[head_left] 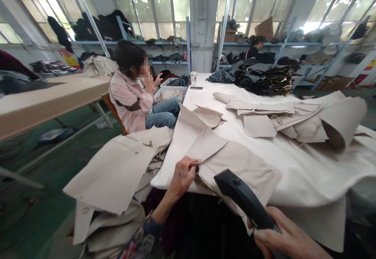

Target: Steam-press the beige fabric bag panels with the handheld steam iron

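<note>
My left hand pinches the edge of a beige fabric piece at the near edge of the white table. My right hand is wrapped round a black handheld tool with a curved body, like an electric clipper; its exact kind I cannot tell. The tool's blunt head hangs above another beige panel, to the right of my left hand. Whether it touches the fabric is unclear. Small metal fittings show at the fabric edge by my left fingers.
More beige pieces hang in a pile at left. Others lie at right on the white table. Behind them sit black stacked goods, a cup and a phone. A person in pink sits beyond the left pile.
</note>
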Demonstrator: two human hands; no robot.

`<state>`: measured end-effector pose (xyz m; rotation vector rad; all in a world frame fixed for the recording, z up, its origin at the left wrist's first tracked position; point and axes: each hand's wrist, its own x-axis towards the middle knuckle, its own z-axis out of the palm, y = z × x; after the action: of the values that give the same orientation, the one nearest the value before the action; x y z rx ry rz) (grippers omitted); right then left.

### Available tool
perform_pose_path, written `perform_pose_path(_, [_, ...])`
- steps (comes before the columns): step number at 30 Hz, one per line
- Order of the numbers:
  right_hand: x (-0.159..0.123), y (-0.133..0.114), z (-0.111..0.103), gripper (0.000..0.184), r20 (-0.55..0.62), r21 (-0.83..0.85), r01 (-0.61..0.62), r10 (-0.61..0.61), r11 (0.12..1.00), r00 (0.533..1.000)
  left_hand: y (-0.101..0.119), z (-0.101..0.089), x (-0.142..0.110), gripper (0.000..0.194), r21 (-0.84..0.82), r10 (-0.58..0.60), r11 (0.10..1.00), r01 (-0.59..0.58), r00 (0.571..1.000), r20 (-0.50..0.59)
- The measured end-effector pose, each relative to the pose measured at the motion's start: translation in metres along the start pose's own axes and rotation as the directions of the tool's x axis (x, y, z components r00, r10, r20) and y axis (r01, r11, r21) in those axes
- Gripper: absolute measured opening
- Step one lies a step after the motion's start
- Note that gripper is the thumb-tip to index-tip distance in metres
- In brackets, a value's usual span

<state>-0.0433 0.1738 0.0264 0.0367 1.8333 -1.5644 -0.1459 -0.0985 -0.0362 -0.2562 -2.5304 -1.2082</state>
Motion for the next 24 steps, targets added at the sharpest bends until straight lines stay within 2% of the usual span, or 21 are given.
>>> perform_pose_path(1, [0.007, -0.004, 0.002, 0.04, 0.039, 0.014, 0.029, -0.03, 0.999, 0.999, 0.002, -0.003, 0.002, 0.026, -0.122, -0.075, 0.99, 0.076, 0.997, 0.017])
perform_pose_path(3, [0.02, -0.013, 0.006, 0.037, 0.11, 0.07, 0.072, -0.08, 0.995, 0.991, 0.005, -0.009, 0.007, 0.018, -0.373, -0.216, 0.898, 0.232, 0.973, 0.084])
perform_pose_path(6, [0.04, -0.024, 0.012, 0.031, 0.158, 0.174, 0.091, -0.119, 0.981, 0.98, 0.007, -0.013, 0.011, 0.013, -0.563, -0.295, 0.757, 0.331, 0.942, 0.158])
perform_pose_path(11, [0.073, -0.037, 0.021, 0.027, 0.184, 0.229, 0.14, -0.184, 0.963, 0.966, 0.001, -0.01, 0.011, 0.013, -0.729, -0.327, 0.563, 0.388, 0.916, 0.235])
perform_pose_path(15, [0.084, -0.042, 0.025, 0.025, 0.19, 0.245, 0.179, -0.228, 0.953, 0.955, -0.008, -0.007, 0.013, 0.011, -0.803, -0.358, 0.435, 0.408, 0.896, 0.262])
perform_pose_path(21, [0.074, -0.04, 0.028, 0.028, 0.165, 0.097, 0.125, -0.139, 0.987, 0.976, -0.01, -0.005, 0.012, 0.01, -0.848, -0.368, 0.311, 0.429, 0.877, 0.308])
perform_pose_path(24, [0.079, -0.044, 0.034, 0.028, 0.156, 0.105, 0.155, -0.17, 0.982, 0.973, -0.01, -0.005, 0.011, 0.01, -0.855, -0.363, 0.294, 0.428, 0.877, 0.314])
